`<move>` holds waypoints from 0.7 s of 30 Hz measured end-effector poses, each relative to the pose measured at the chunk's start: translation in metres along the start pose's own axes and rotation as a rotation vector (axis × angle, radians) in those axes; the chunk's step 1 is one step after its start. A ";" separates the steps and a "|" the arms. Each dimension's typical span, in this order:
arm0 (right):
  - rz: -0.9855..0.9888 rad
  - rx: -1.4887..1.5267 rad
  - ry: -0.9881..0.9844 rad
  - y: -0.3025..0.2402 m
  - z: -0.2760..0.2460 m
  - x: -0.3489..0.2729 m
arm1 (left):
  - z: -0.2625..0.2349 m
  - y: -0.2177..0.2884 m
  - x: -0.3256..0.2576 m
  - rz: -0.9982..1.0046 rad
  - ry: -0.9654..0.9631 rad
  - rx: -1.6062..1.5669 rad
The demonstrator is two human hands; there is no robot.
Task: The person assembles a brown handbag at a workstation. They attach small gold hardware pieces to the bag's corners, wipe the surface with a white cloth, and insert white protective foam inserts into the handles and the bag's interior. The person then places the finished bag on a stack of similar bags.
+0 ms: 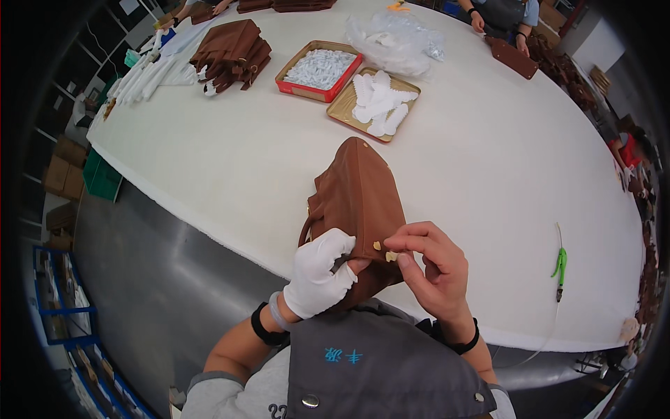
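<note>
A brown handbag point(363, 195) lies tipped on its side at the table's near edge, its flat bottom panel facing up and right. White-gloved, with a bare fingertip showing, my left hand point(321, 269) is closed on the bag's near end. My bare right hand point(436, 269) is at the bottom panel's near corner, thumb and fingers closed around a small pale-yellow piece point(391, 257). Whether that piece is fixed to the bag cannot be made out. Just beside it sits a small gold-coloured stud point(377, 246). One brown handle loop point(305, 230) shows left of the bag.
Beyond the bag stand a red tin point(307, 96) of small white pieces and a gold tray point(342, 112) of white scalloped strips. Further off are stacked brown bags point(227, 52) and clear plastic bags point(394, 42). A green air gun point(560, 265) lies right. A co-worker handles a brown piece point(513, 59).
</note>
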State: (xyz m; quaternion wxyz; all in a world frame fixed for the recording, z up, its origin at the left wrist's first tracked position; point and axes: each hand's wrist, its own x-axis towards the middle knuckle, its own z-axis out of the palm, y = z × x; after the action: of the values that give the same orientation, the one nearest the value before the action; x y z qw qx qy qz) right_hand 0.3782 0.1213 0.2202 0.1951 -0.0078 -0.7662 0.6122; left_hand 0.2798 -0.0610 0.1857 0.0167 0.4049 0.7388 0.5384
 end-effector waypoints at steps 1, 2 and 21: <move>-0.009 -0.014 -0.003 0.002 0.000 0.000 | 0.000 0.000 0.000 0.004 -0.012 0.007; -0.018 -0.029 -0.007 0.004 0.000 0.001 | 0.000 -0.002 0.000 0.020 -0.010 0.001; -0.400 -0.547 0.048 0.014 0.010 0.010 | 0.003 0.000 0.001 0.012 0.017 -0.025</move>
State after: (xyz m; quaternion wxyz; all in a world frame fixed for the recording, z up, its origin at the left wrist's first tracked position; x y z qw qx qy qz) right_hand 0.3624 0.1177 0.2086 0.3203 0.0763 -0.8834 0.3334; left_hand 0.2808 -0.0580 0.1844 0.0125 0.4046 0.7296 0.5512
